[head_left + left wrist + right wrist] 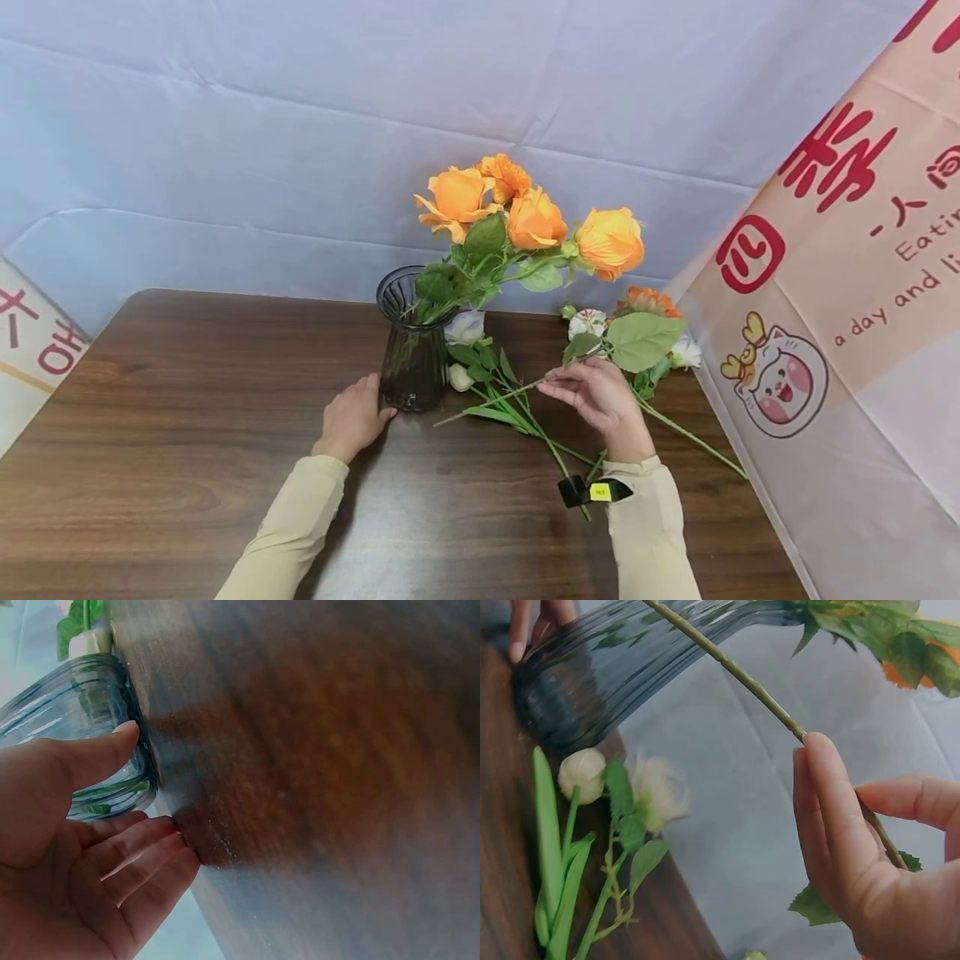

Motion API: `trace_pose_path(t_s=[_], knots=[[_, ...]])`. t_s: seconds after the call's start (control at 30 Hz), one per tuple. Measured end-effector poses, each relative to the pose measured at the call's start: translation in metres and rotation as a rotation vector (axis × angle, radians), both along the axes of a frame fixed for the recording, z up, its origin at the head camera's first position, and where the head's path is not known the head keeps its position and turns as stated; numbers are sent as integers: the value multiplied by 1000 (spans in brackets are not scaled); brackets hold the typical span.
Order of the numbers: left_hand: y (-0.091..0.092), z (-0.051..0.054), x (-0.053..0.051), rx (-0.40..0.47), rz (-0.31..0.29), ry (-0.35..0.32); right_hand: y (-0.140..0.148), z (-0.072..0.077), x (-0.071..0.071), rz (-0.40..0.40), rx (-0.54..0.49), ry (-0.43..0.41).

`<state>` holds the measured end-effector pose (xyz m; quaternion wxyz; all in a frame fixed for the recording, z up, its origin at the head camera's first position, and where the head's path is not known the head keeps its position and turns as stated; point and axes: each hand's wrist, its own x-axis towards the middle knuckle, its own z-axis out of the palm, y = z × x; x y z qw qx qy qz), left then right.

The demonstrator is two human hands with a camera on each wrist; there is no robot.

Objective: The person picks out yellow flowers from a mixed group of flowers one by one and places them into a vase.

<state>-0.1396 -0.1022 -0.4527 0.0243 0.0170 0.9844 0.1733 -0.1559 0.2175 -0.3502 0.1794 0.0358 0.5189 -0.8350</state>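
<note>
A dark, ribbed glass vase (415, 367) stands upright on the wooden table, with several orange roses (457, 200) leaning out to the right. My left hand (354, 418) holds the vase low at its base; in the left wrist view the thumb (105, 754) lies along the glass, with the other fingers on its far side. To the right of the vase, my right hand (596, 396) pinches a flower stem (731, 666) between thumb and fingers. The stem's bare end points down and left, past the vase's front. A large green leaf (645, 340) sits above that hand; which bloom belongs to the stem is unclear.
Pale flowers (465, 327) and a round white bud (460, 377) lie right of the vase, their green stems (551, 442) under my right hand. Farther right are an orange bloom (651, 302), white flowers (685, 352) and a long stem (693, 437). A printed cloth (847, 350) borders the table's right edge.
</note>
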Motion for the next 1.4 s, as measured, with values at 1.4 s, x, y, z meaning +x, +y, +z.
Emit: trace_pose_path(t_s=[1.4], knots=[[0, 2, 1, 14, 5, 3, -29, 71, -8, -146, -240, 113]])
